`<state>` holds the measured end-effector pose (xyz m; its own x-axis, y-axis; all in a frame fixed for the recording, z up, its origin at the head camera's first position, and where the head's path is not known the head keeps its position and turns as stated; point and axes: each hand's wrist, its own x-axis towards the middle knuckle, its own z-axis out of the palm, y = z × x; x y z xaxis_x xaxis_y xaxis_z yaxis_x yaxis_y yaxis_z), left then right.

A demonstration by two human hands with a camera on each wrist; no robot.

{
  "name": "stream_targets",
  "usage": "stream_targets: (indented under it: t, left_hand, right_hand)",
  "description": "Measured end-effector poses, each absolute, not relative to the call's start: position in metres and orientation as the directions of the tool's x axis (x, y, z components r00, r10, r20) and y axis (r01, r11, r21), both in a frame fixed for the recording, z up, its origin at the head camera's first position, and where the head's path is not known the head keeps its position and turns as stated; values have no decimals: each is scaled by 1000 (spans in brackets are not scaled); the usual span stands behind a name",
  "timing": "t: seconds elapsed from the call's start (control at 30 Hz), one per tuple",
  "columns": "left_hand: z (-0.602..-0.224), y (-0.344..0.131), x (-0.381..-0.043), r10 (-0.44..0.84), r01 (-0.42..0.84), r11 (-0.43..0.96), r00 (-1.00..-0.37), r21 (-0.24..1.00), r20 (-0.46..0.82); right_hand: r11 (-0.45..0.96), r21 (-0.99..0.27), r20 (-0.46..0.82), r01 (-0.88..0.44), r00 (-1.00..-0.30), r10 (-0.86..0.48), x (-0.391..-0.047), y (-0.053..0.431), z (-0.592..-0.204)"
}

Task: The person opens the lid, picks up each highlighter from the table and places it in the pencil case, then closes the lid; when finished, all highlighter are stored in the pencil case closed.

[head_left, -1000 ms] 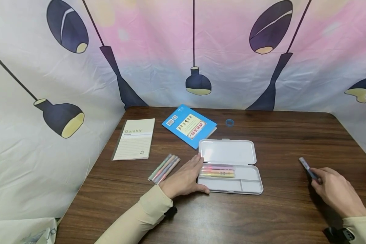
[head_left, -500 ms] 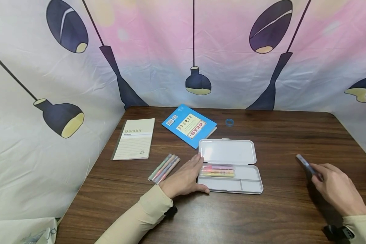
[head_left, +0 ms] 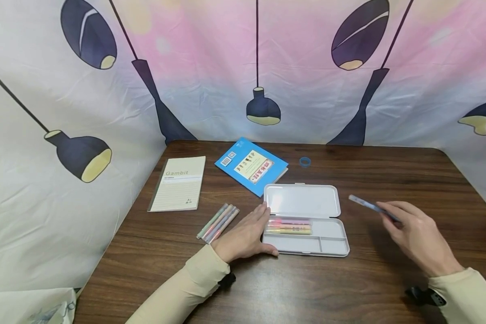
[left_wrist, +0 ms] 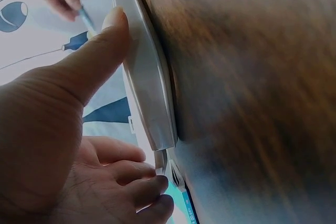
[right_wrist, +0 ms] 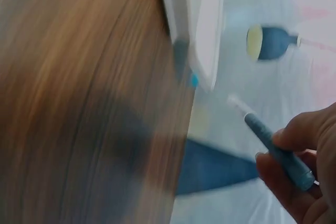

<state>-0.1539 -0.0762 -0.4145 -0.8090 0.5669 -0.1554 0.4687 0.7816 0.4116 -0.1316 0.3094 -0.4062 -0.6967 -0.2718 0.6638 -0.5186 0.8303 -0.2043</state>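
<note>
An open white pencil case (head_left: pixel 334 246) lies on the table with its lid laid back. Several pink and yellow pens (head_left: pixel 289 227) sit in its long compartment. My left hand (head_left: pixel 243 236) rests against the case's left end, fingers along the side and thumb at the near left corner; the left wrist view shows the thumb on the case wall. Right of the case, my right hand (head_left: pixel 419 236) pinches a blue pen (head_left: pixel 366 204) between thumb and fingers, above the table. In the right wrist view that pen's clear tip points toward the case.
Left of my left hand lies a bundle of several pens (head_left: pixel 218 223). Farther back are a cream notebook (head_left: pixel 180 186) and a blue book (head_left: pixel 249 166), the book close behind the case. A blue ring, perhaps a tape roll (head_left: pixel 305 162), lies behind the lid.
My right hand has lifted the blue pen and carried it left toward the case, turning it flatter. My left hand has stayed at the case.
</note>
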Motion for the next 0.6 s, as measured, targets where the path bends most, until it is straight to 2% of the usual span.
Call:
stream_targets:
  t: [0.13,0.23,0.6]
  left_hand:
    - [-415,-77,-155,563,465,785,-812,410,-156]
    - [-415,-78,-155,559,460,786,-814,414,-157]
    - [-415,-77,-154,564,466,783,-811,412,-155]
  right_hand:
    - [735,-202,709,-647,-615,-346,-141,279,-406]
    - [670,-222,693,-709,-598,-403,-147,257,-407]
    - [592,-305,486,-746,-656,-577,-159,204,-419]
